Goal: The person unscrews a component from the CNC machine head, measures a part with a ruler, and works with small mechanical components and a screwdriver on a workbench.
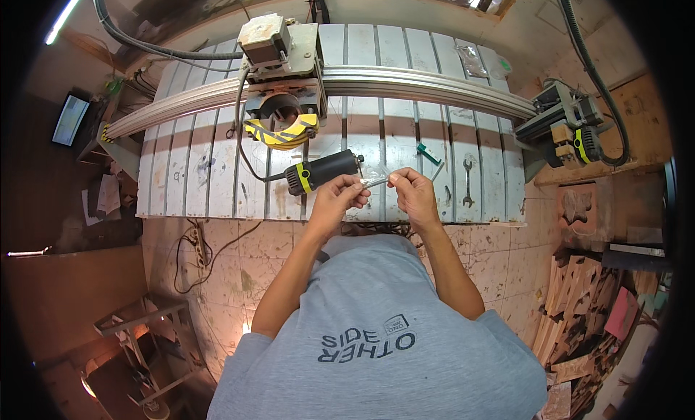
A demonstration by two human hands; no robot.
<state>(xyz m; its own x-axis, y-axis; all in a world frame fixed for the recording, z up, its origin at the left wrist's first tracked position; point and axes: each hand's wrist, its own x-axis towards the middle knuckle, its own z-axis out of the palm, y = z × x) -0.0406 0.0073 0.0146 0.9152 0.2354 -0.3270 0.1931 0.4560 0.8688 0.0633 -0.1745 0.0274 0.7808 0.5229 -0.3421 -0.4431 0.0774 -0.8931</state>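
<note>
My left hand and my right hand meet over the front of the slatted work table. Pinched between their fingertips is a small clear plastic packet, with something thin and shiny showing in it; its exact kind is too small to tell. Just beyond my left hand lies a black spindle motor with a yellow-green band, its cable running off leftward. To the right of my right hand are a green-headed tool with a pale stem and a double-ended wrench.
A machine gantry rail spans the table. Its carriage carries a yellow-and-black clamp ring. A plastic bag lies at the back right. Wood offcuts are piled at right. A power strip with cables lies at front left.
</note>
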